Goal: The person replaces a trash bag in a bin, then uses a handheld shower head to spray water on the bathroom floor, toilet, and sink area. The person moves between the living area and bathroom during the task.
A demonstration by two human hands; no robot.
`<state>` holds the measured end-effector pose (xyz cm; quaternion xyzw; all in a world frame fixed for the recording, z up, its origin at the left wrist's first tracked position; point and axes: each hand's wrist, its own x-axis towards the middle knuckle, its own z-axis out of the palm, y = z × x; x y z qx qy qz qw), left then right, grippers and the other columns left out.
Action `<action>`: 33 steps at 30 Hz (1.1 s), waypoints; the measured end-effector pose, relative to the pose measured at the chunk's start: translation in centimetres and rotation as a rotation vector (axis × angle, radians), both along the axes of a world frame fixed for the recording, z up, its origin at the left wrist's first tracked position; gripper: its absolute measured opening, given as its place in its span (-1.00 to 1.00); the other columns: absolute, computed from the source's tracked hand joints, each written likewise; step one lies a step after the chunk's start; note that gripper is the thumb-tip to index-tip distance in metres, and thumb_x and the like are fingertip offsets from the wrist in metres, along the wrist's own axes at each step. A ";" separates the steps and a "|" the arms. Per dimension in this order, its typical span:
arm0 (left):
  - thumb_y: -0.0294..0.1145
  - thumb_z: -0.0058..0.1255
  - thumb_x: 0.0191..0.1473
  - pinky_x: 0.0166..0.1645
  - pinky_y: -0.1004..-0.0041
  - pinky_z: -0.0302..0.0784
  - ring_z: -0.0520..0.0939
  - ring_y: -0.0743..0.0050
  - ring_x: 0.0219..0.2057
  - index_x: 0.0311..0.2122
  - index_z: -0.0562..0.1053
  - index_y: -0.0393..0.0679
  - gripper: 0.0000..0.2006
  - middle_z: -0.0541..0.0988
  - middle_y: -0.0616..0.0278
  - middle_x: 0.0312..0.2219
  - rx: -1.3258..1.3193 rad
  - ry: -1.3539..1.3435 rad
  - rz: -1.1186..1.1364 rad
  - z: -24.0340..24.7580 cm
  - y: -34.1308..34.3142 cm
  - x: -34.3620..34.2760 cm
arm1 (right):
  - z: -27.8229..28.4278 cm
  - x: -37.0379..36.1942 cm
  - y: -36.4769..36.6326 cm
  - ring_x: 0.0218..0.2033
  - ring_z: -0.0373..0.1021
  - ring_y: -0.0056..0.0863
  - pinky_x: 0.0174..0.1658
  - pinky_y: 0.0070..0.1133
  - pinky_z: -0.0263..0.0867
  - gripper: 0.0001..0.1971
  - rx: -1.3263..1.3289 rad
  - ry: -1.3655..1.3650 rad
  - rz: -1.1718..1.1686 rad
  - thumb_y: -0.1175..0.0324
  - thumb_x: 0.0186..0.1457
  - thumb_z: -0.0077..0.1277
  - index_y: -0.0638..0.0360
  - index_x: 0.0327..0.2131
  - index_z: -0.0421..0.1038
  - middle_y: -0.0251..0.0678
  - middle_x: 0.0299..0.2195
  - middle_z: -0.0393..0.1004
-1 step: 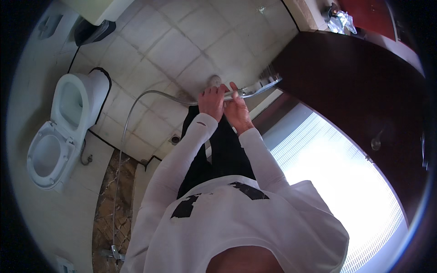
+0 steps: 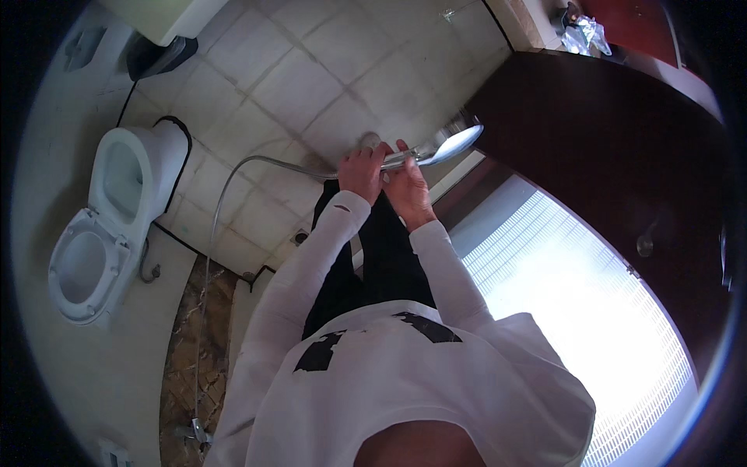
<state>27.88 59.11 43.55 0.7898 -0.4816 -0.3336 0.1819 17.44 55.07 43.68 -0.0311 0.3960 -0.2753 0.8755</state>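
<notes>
A chrome hand shower [image 2: 453, 145] lies across in front of me, its wide head pointing to the right. My left hand [image 2: 360, 173] is closed around the lower end of its handle, beside the hose joint. Just right of it, my right hand [image 2: 408, 194] grips the handle near the neck, palm turned up and fingers partly hidden behind it. From the left end of the handle a flexible metal hose [image 2: 226, 191] arcs left and drops to a chrome tap [image 2: 200, 432] at the lower left.
To the left stands a white toilet [image 2: 158, 187] with its seat raised. A cream cabinet [image 2: 163, 14] and a dark rounded object [image 2: 163, 58] are at upper left. A dark brown door [image 2: 599, 140] and a bright ribbed panel [image 2: 568, 288] fill the right. A floor drain [image 2: 300, 237] lies near my legs.
The shower head has turned a little about its handle, so more of its bright face shows. Both hands keep their hold in nearly the same place.
</notes>
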 end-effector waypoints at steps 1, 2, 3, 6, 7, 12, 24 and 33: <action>-0.43 0.03 -0.39 -0.36 0.25 0.33 0.44 0.18 -0.42 -0.34 0.30 -0.06 -0.65 0.42 0.23 -0.48 -0.020 0.035 -0.012 -0.7 -0.1 0.2 | 0.6 0.0 -0.1 0.02 -0.03 -0.35 -0.01 -0.26 -0.13 -0.42 0.016 -0.011 -0.039 0.16 -0.12 -0.06 -0.06 -0.01 -0.06 -0.32 -0.04 0.06; -0.43 0.04 -0.39 -0.38 0.26 0.34 0.45 0.17 -0.45 -0.36 0.31 -0.05 -0.66 0.43 0.23 -0.49 -0.040 0.070 -0.020 -1.1 0.0 0.3 | 1.0 -0.1 -0.2 0.02 -0.02 -0.36 -0.01 -0.27 -0.12 -0.44 -0.014 -0.026 -0.065 0.12 -0.11 -0.08 -0.05 -0.02 -0.04 -0.34 -0.04 0.07; -0.43 0.05 -0.41 -0.40 0.28 0.34 0.45 0.15 -0.45 -0.44 0.32 -0.11 -0.72 0.42 0.16 -0.55 -0.065 0.100 0.005 -0.5 -0.4 0.4 | 1.3 -0.3 -0.3 0.01 -0.02 -0.37 -0.01 -0.28 -0.11 -0.46 -0.046 -0.041 -0.094 0.09 -0.10 -0.11 -0.04 -0.03 -0.01 -0.35 -0.05 0.08; -0.44 0.06 -0.39 -0.43 0.27 0.33 0.45 0.13 -0.49 -0.47 0.32 -0.15 -0.75 0.41 0.12 -0.62 -0.065 0.284 0.023 -0.6 -1.1 0.8 | 0.5 -1.2 -0.7 -0.04 0.06 -0.39 -0.03 -0.36 -0.06 -0.62 -0.119 -0.065 -0.200 0.10 -0.08 -0.11 0.01 -0.18 0.18 -0.38 -0.13 0.19; -0.44 0.03 -0.39 -0.44 0.27 0.33 0.45 0.12 -0.50 -0.47 0.32 -0.14 -0.76 0.41 0.10 -0.62 -0.070 0.277 0.034 -0.5 -1.2 0.8 | 0.3 -1.3 -1.1 -0.06 0.09 -0.40 -0.04 -0.38 -0.04 -0.66 -0.163 -0.097 -0.188 0.12 -0.08 -0.11 0.02 -0.21 0.21 -0.38 -0.17 0.23; -0.39 0.01 -0.38 -0.48 0.28 0.31 0.43 0.08 -0.58 -0.50 0.31 -0.17 -0.78 0.38 0.07 -0.69 -0.064 0.273 0.164 -0.4 -1.1 0.2 | 0.5 -1.2 -2.6 -0.21 0.20 -0.46 -0.13 -0.50 0.09 -0.76 -0.315 0.048 -0.070 0.24 -0.08 -0.06 0.12 -0.34 0.27 -0.37 -0.31 0.31; -0.38 0.01 -0.36 -0.49 0.34 0.32 0.45 0.18 -0.59 -0.39 0.30 -0.16 -0.70 0.40 0.11 -0.69 -0.001 0.411 0.221 0.8 -1.0 0.2 | -0.1 0.8 -2.6 -0.59 0.22 -0.66 -0.52 -0.69 0.17 -0.83 -0.229 0.142 -0.215 0.35 -0.16 0.04 0.16 -0.50 0.27 -0.46 -0.57 0.29; -0.19 0.11 -0.35 -0.56 0.39 0.26 0.42 0.27 -0.64 -0.54 0.25 -0.18 -0.65 0.35 0.18 -0.72 -0.092 0.295 0.208 -0.4 -0.8 0.9 | 1.2 1.3 -2.4 -0.07 0.13 -0.46 -0.05 -0.45 0.06 -0.56 -0.350 0.026 -0.004 0.23 -0.09 -0.05 0.12 -0.10 0.15 -0.35 -0.09 0.18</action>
